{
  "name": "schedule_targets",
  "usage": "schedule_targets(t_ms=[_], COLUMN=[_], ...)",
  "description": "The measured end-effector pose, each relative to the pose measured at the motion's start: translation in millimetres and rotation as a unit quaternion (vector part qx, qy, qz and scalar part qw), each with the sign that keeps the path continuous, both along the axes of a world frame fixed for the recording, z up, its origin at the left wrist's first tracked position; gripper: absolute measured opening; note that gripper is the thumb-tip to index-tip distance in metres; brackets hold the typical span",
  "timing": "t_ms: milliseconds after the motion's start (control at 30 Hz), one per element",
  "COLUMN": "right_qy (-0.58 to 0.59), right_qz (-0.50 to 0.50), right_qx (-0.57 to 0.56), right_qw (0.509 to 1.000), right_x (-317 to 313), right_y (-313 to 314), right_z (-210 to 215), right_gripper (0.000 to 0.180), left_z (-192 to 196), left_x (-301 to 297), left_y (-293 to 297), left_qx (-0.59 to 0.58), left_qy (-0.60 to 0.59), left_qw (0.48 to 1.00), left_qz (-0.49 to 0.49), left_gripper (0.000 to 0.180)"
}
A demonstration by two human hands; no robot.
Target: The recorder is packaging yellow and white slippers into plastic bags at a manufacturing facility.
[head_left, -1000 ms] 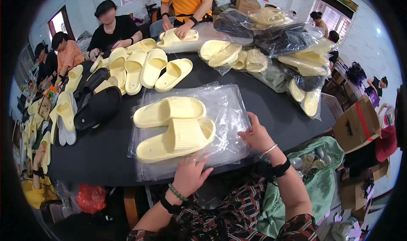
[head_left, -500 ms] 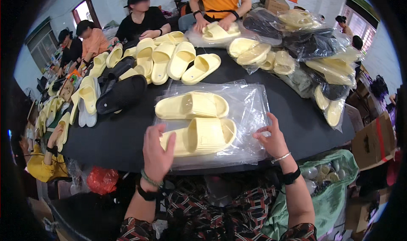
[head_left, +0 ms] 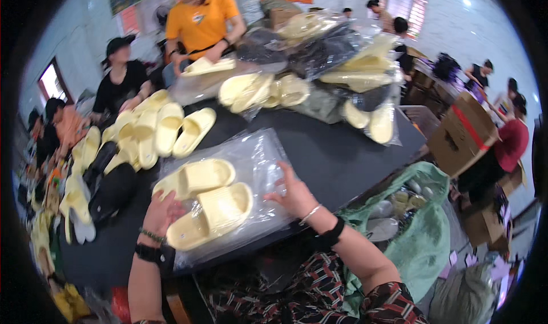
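Two pale yellow ribbed slippers, the far slipper (head_left: pixel 210 174) and the near slipper (head_left: pixel 227 210), lie side by side on a stack of clear plastic bags (head_left: pixel 265 156). Their toes point right. My left hand (head_left: pixel 162 214) is open at their heel ends, fingers apart, close to both; whether it touches them I cannot tell. Over the right part of the bags, my right hand (head_left: pixel 294 194) is open with its fingers spread. It holds nothing and sits apart from the slippers.
Loose yellow slippers (head_left: pixel 169 129) and black slippers (head_left: pixel 112 193) crowd the table's left. Bagged slippers (head_left: pixel 357 79) are heaped at the far right. A green sack (head_left: pixel 425 233) stands by the table's right edge, near a cardboard box (head_left: pixel 461 134). Across the table, a person in orange (head_left: pixel 202 21) handles a yellow slipper.
My view has swung to the right, so the table appears shifted left and tilted. My left hand is now nearer the gap between the heels. The person in orange has lifted a slipper.
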State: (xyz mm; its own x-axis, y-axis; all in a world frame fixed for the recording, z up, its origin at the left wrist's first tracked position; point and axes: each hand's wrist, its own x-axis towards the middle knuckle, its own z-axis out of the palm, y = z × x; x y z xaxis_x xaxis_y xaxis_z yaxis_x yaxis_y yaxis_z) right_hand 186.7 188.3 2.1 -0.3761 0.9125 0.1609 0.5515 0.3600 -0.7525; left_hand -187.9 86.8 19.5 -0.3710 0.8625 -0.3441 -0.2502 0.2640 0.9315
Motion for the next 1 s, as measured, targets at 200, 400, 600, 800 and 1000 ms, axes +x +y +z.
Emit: schedule_targets(t_ms=[200, 400, 600, 800, 1000], right_qy=[0.020, 0.043, 0.000, -0.120, -0.097], right_qz=[0.035, 0.037, 0.064, 0.083, 0.220], right_qx=[0.044, 0.019, -0.007, 0.094, 0.143], right_qw=[0.998, 0.998, 0.998, 0.985, 0.960], right_x=[4.2, 14.7, 20.5, 30.8, -6.1], right_y=[-2.7, -4.0, 0.2, 36.2, 62.8], right_z=[-20.9, -11.8, -7.5, 24.0, 78.0], right_gripper=[0.105, 0.104, 0.095, 0.072, 0.066], left_z=[16.3, 10.6, 7.8, 33.9, 39.0], left_x=[35.8, 12.9, -0.4, 16.0, 10.6], left_y=[4.2, 4.9, 4.5, -12.2, -54.7], left_qx=[-0.021, 0.063, 0.081, -0.013, -0.065], left_qy=[0.024, 0.050, 0.011, -0.025, -0.057], left_qw=[0.998, 0.997, 0.997, 0.998, 0.992], left_qz=[-0.059, -0.014, -0.012, -0.058, -0.089], left_gripper=[0.015, 0.038, 0.043, 0.025, 0.032])
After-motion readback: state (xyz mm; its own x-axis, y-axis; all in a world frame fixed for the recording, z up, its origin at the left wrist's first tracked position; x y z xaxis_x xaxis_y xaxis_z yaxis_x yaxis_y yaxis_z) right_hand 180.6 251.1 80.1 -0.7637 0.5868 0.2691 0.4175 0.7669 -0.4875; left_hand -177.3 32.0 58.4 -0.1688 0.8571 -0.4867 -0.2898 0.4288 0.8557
